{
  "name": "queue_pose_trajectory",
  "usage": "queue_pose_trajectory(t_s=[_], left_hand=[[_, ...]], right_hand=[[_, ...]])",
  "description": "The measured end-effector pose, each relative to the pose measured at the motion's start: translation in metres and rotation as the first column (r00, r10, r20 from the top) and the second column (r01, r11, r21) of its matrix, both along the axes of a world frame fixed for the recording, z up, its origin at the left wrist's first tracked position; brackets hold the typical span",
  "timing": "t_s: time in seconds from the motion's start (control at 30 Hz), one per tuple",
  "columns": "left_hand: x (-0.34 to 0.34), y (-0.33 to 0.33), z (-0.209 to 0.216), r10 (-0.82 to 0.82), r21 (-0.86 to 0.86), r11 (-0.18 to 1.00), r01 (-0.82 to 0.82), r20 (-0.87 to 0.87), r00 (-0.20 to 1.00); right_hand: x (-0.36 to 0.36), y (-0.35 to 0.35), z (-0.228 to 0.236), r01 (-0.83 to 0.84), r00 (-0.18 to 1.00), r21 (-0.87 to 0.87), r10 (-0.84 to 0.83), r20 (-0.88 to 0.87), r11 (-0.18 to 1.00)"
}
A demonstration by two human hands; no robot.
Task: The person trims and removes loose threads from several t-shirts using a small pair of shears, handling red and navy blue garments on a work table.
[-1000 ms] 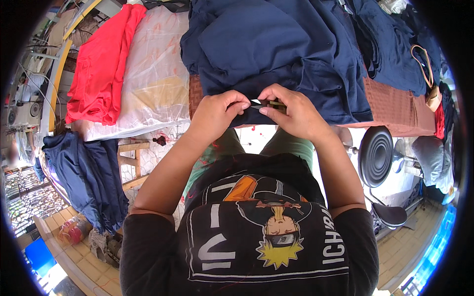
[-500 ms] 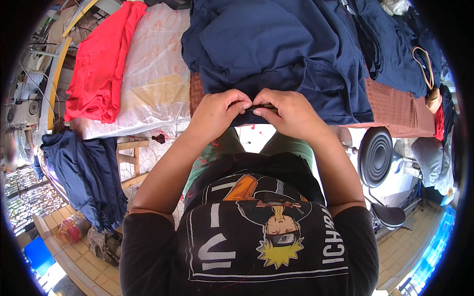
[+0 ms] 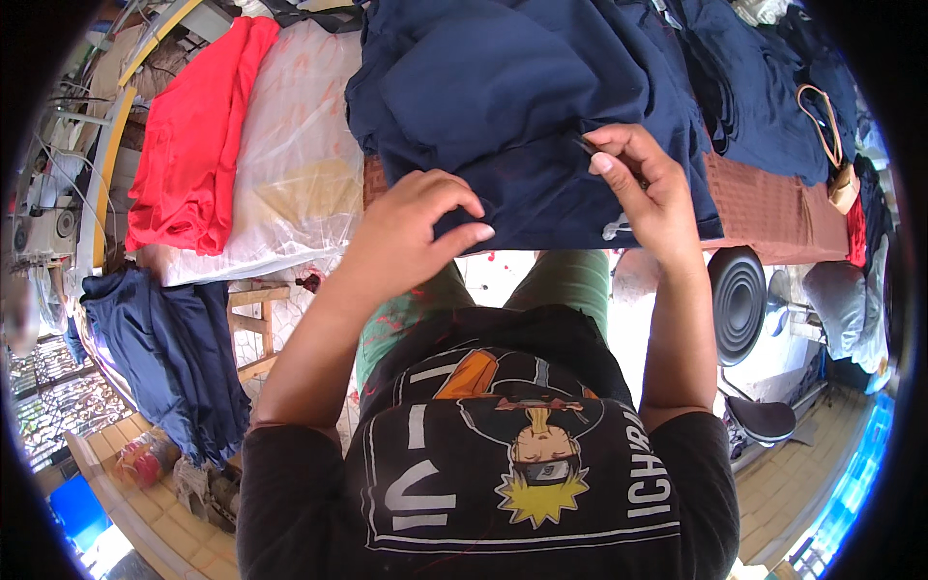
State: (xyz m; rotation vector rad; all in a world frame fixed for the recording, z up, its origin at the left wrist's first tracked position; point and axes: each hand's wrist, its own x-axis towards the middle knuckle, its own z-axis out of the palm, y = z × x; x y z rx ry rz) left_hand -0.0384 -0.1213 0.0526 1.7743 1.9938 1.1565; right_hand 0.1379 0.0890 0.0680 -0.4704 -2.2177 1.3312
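Observation:
A navy blue garment (image 3: 464, 87) lies spread and wrinkled in front of me, its near edge at the table's front. My right hand (image 3: 648, 184) is raised over its right part, closed round a slim dark tool (image 3: 584, 143) with its tip pointing left; its exact kind is too small to tell. My left hand (image 3: 420, 227) rests by the garment's near edge, thumb and forefinger apart, with nothing visible between them. A small whitish strip (image 3: 615, 228) shows on the cloth beside my right wrist.
Red cloth (image 3: 198, 135) lies on plastic sheeting (image 3: 300, 145) at the left. More navy garments (image 3: 749, 97) are piled at the right on a brown cover (image 3: 764, 213), near a tan strap loop (image 3: 822, 121). Navy cloth (image 3: 164, 348) hangs lower left; a round black seat (image 3: 738, 304) stands lower right.
My hands were together at the garment's near edge and have parted. The right moved up and right with the dark tool; the left shifted slightly left and its thumb and forefinger separated.

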Motion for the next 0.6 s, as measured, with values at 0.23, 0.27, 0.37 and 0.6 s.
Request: queue_pose_trajectory(t_s=[0.23,0.27,0.37,0.6], left_hand=[[0.003,0.014,-0.016,0.047,-0.107,0.993,-0.040,0.066,0.997],[-0.012,0.010,-0.004,0.026,0.123,0.992,-0.034,0.074,0.997],[-0.076,-0.016,0.042,0.104,0.393,0.722,-0.570,0.752,0.651],[-0.323,-0.159,0.086,0.272,0.230,0.187,-0.955,0.922,0.275]], right_hand=[[0.002,0.001,0.008,0.071,0.997,0.078,-0.068,-0.047,0.994],[0.004,0.008,0.015,0.158,0.986,0.124,-0.148,-0.081,0.980],[0.019,0.038,0.043,0.352,0.919,0.115,-0.319,-0.233,0.929],[0.038,0.111,0.139,0.214,0.939,0.730,-0.341,0.028,0.649]])
